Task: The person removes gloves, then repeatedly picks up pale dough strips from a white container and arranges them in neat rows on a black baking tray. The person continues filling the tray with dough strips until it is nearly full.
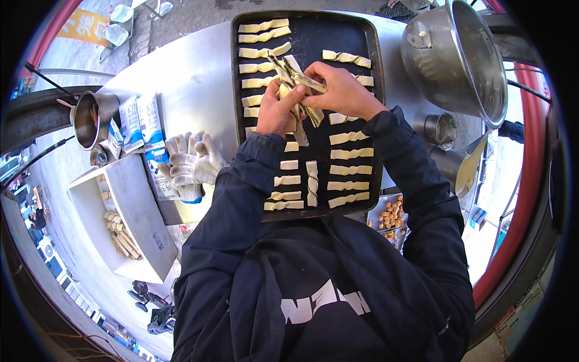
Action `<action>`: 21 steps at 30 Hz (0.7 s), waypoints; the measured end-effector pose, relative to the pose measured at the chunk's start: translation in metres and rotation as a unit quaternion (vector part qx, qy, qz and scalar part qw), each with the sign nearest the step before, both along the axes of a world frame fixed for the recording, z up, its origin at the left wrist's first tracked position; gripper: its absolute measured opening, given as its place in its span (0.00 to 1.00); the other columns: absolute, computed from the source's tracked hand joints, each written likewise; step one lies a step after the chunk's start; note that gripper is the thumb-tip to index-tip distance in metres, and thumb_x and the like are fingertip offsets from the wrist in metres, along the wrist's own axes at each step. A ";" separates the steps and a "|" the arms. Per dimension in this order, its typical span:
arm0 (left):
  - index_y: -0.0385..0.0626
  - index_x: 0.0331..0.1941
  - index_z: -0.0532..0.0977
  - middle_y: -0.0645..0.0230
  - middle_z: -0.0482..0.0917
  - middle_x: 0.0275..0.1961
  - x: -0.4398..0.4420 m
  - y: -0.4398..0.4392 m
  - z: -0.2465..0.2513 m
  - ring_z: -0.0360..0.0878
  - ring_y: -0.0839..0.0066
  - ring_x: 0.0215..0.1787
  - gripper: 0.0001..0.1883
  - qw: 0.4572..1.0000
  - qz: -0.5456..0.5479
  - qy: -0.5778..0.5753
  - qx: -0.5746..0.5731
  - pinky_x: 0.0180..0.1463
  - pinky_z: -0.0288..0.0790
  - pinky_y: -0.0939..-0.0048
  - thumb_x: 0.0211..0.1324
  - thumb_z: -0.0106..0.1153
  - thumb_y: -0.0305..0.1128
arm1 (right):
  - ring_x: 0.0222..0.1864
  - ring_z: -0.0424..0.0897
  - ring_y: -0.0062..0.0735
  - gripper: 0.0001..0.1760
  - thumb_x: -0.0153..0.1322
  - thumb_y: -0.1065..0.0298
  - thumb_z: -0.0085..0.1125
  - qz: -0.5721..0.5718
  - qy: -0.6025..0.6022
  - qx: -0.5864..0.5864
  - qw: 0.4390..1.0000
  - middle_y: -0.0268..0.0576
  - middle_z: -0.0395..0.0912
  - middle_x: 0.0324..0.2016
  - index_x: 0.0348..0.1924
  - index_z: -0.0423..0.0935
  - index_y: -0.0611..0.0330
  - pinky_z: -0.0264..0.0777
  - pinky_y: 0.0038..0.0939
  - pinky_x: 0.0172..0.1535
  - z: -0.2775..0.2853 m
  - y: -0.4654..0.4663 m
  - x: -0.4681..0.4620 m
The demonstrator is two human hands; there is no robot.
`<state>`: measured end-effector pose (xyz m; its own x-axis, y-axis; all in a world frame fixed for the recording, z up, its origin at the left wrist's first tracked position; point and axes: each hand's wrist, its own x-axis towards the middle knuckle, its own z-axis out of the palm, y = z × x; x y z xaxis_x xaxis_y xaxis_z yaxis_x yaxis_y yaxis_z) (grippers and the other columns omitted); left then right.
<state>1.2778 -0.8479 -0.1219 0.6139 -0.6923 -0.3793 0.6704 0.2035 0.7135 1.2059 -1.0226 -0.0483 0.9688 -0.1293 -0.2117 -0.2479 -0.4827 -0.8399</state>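
A black baking tray [312,213] holds twisted strips of pale dough, set crosswise in a left and a right column, with one strip [312,183] lying lengthwise between them near my body. Above the tray's middle, my left hand [277,108] grips a loose bundle of dough strips [289,81] with dark filling showing at their edges. My right hand [341,90] pinches one filled strip [310,83] from the same bundle between thumb and fingers. Some strips on the tray are hidden under my hands and sleeves.
Whitish work gloves [194,158] and blue-white packets [151,120] lie left of the tray, by a metal pot [96,118]. A white box [122,217] with dough pieces stands lower left. At right are a large metal bowl [445,63], smaller metal containers [441,130] and small baked pieces [391,212].
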 end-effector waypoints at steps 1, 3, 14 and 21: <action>0.39 0.58 0.69 0.66 0.84 0.43 0.000 0.001 0.000 0.84 0.78 0.33 0.28 1.000 -0.005 -0.003 0.008 0.27 0.79 0.76 0.62 0.73 0.37 | 0.39 0.84 0.41 0.28 0.64 0.56 0.74 -0.009 0.012 0.000 1.000 0.52 0.84 0.38 0.49 0.78 0.68 0.77 0.35 0.47 0.000 0.000 -0.001; 0.39 0.57 0.72 0.67 0.85 0.45 0.001 0.004 0.001 0.85 0.78 0.37 0.25 1.000 -0.012 -0.002 0.021 0.35 0.80 0.75 0.61 0.74 0.33 | 0.39 0.84 0.39 0.29 0.64 0.56 0.73 -0.010 0.012 0.027 1.000 0.51 0.85 0.38 0.50 0.78 0.68 0.77 0.35 0.48 -0.001 0.002 -0.001; 0.39 0.53 0.78 0.67 0.87 0.44 0.008 0.002 -0.007 0.86 0.78 0.39 0.17 0.998 -0.004 0.058 -0.023 0.47 0.80 0.72 0.61 0.69 0.27 | 0.22 0.75 0.19 0.18 0.70 0.65 0.68 -0.074 0.104 0.205 0.971 0.38 0.85 0.34 0.50 0.79 0.65 0.68 0.21 0.28 0.006 -0.008 0.005; 0.40 0.51 0.77 0.68 0.86 0.41 0.006 0.009 -0.011 0.86 0.78 0.36 0.16 0.997 0.002 0.071 -0.019 0.43 0.81 0.72 0.60 0.69 0.25 | 0.43 0.85 0.48 0.18 0.68 0.70 0.63 -0.050 -0.149 -0.400 0.903 0.47 0.84 0.40 0.52 0.80 0.55 0.79 0.43 0.46 -0.037 -0.111 0.042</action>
